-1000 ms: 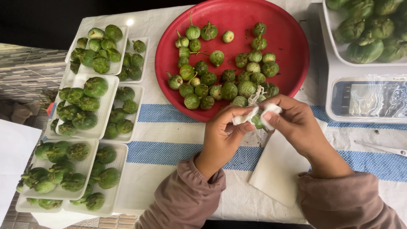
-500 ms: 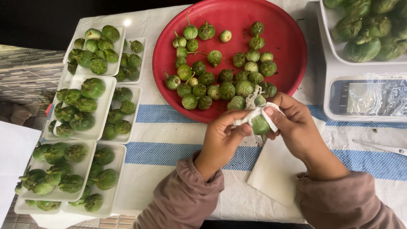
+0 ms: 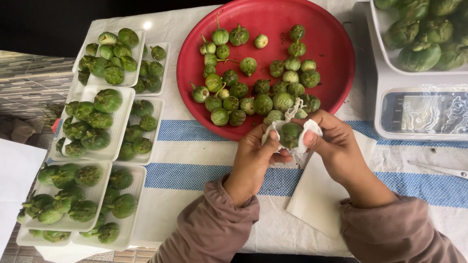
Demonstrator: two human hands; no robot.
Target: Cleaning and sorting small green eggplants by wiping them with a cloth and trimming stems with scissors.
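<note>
— What is sitting around the red plate?

— Left of it, six white foam trays are lying in two columns, each packed with green eggplants. Right of it, a white scale is carrying a tray of bigger ones. About thirty small eggplants are resting on the plate itself.

— And the hands?

— Just below the plate's near rim, the left hand and right hand are both pinching shut on one small green eggplant, which is sitting in a white cloth. A white paper sheet is lying beneath the wrists.
</note>
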